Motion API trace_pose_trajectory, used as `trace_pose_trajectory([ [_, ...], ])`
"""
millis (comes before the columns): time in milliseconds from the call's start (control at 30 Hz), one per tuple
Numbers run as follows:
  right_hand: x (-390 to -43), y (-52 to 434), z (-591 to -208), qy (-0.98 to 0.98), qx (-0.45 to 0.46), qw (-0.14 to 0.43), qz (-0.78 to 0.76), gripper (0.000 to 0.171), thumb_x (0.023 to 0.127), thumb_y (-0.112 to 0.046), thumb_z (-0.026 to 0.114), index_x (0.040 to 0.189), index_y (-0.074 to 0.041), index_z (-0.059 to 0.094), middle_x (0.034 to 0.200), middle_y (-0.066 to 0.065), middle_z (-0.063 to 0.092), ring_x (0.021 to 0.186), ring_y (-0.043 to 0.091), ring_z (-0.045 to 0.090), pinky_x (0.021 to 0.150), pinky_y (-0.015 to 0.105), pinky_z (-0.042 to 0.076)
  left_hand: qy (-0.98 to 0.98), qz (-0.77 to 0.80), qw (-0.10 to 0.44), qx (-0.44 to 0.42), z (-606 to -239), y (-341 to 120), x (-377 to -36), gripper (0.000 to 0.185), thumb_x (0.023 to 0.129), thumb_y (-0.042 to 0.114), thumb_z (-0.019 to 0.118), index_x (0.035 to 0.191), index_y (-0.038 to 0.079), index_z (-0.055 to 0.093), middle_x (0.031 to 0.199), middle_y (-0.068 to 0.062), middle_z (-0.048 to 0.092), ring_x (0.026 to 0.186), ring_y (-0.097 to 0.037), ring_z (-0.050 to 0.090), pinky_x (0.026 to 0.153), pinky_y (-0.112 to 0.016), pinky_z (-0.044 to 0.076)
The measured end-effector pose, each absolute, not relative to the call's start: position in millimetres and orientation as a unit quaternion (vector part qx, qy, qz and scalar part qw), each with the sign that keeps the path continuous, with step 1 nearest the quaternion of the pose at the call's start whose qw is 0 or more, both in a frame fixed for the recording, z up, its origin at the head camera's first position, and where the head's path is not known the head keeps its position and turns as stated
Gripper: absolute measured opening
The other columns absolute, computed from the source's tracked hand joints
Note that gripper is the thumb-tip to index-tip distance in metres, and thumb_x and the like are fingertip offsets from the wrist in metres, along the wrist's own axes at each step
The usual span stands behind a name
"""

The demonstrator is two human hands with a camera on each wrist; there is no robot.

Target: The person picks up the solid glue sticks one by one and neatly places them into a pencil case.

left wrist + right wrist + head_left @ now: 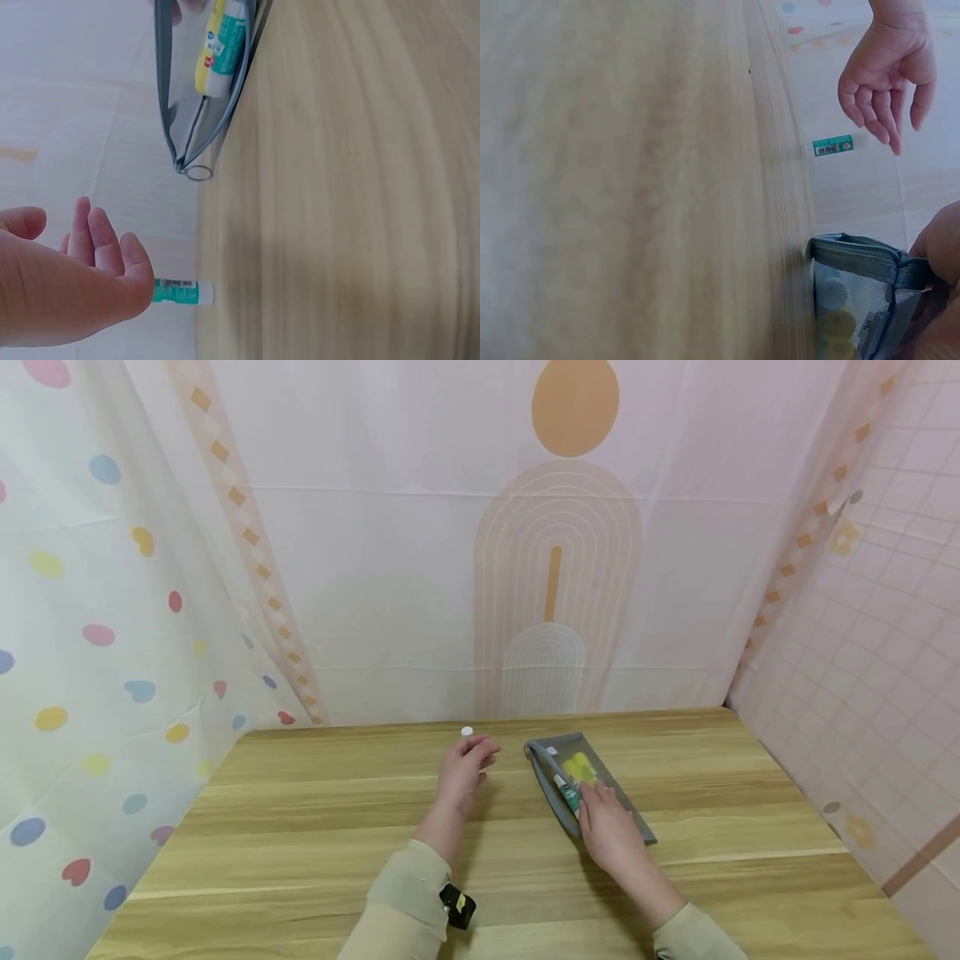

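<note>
A grey mesh zip pouch (633,806) lies on the table, its zip side gaping. Through the mesh show yellow sticks (580,767) and a green-and-white glue stick (567,795). My right hand (611,831) grips the pouch; in the right wrist view its fingers are at the pouch's edge (855,255), partly cut off. Another green glue stick (832,145) with a white end stands upright on the table. Beside it hovers my left hand (463,770), fingers loosely bent and holding nothing; it hides most of this stick in the head view.
The wood-grain table (300,860) ends at a patterned curtain (390,610) behind. More printed cloth hangs at the left (97,693) and right (862,652). A black strap device (457,906) sits on the left wrist.
</note>
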State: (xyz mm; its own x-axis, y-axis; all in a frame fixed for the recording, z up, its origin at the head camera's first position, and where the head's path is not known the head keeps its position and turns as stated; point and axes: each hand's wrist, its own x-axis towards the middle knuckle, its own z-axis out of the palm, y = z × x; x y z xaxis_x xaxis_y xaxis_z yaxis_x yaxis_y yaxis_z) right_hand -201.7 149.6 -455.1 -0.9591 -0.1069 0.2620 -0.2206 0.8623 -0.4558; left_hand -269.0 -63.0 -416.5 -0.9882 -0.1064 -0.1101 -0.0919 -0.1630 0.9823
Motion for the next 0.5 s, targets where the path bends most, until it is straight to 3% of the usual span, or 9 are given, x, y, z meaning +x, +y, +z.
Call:
trace_pose_trajectory([
  [300,-200.7,150.3,-453.3,-0.958,0.081,0.113,0.250,0.036,0.101,-0.008,0.047,0.131,0.010,0.055,0.134,0.040,0.047,0.123,0.059,0.044,0.089,0.077,0.038,-0.639,-0.763,0.037,0.087,-415.9,-69.0,-275.6,0.027,0.093,0.013,0.066,0.116,0.000,0.062,0.104,-0.005,0.067,0.085,-0.010,0.062,0.080,-0.033,0.044],
  [500,-201.1,150.1,-454.3,-0.959,0.080,0.108,0.250,0.036,0.101,-0.009,0.046,0.132,0.010,0.054,0.135,0.040,0.046,0.124,0.059,0.043,0.090,0.077,0.038,-0.650,-0.750,0.081,0.089,-416.0,-71.6,-280.4,0.028,0.094,0.009,0.063,0.119,-0.004,0.062,0.102,-0.007,0.064,0.084,-0.012,0.059,0.089,-0.034,0.050],
])
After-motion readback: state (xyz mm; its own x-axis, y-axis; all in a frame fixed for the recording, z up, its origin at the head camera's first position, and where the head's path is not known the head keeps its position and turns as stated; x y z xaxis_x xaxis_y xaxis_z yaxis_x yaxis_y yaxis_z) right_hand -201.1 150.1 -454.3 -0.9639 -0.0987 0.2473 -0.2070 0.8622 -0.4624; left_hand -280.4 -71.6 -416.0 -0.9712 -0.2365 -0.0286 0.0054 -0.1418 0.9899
